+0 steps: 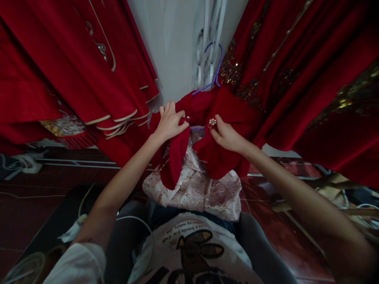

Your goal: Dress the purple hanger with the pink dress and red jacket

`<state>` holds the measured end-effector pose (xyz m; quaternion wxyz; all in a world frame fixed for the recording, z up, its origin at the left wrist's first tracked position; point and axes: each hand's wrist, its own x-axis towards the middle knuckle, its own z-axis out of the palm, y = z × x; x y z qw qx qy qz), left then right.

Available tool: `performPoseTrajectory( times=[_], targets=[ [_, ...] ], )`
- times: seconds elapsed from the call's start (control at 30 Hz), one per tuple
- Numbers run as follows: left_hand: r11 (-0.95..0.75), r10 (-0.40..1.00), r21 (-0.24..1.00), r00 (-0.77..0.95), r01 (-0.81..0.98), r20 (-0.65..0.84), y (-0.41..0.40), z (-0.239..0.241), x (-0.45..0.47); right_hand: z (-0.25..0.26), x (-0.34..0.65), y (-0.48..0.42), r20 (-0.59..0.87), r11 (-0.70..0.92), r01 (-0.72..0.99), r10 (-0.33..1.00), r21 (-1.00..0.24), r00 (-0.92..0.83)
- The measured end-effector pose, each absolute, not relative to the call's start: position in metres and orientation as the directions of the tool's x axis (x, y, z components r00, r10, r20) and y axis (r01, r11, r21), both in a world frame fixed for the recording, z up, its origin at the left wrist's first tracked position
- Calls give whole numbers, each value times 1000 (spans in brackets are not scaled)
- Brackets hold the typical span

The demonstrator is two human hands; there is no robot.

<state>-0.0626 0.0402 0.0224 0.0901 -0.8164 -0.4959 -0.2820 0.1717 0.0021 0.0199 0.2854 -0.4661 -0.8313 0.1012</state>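
Note:
A small red jacket hangs open on a purple hanger, over a pale pink brocade dress that spreads across my lap. My left hand is closed on the jacket's left front edge, beside a small shiny bead or fastener. On the other side, my right hand pinches the opposite front edge at a pearl flower-shaped button. The two edges are apart, with a gap between them that shows the dress and the hanger's lower bar.
Red garments with cream piping hang at the left. More red garments with gold sequins hang at the right. Behind the hanger stands a white metal scrollwork rack. A white cable crosses by my left leg.

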Motion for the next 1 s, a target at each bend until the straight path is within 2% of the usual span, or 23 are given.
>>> performPoseTrajectory(
  times=[0.1, 0.23, 0.33, 0.47, 0.57, 0.67, 0.77, 0.9, 1.0],
  targets=[
    [-501, 754, 178, 326, 847, 570, 35, 20, -63, 3, 159, -4, 379, 563, 642, 826, -520, -418],
    [-582, 692, 294, 272, 759, 668, 18, -6, -53, -16, 162, -7, 427, 468, 676, 871, -570, -243],
    [-652, 684, 365, 308, 665, 661, -1, -41, -33, -23, 163, -8, 470, 443, 679, 868, -585, -161],
    [-697, 692, 445, 365, 563, 623, -22, -75, -10, -23, 163, -10, 456, 473, 665, 863, -578, -217],
    [-741, 657, 464, 386, 485, 647, -25, -76, -7, -21, 166, -11, 452, 502, 635, 854, -587, -257],
    [-717, 652, 532, 164, 451, 740, -14, -64, -10, -26, 167, -11, 499, 545, 573, 828, -612, -255],
    [-628, 685, 637, -69, 447, 725, 1, -55, -10, -36, 164, -9, 597, 593, 457, 787, -663, -154],
    [-590, 763, 725, -47, 356, 644, 11, -50, -5, -39, 162, -3, 701, 668, 297, 713, -682, 6],
    [-575, 778, 761, -88, 300, 622, 11, -45, -1, -32, 167, -2, 729, 702, 262, 685, -663, 8]
  ],
)
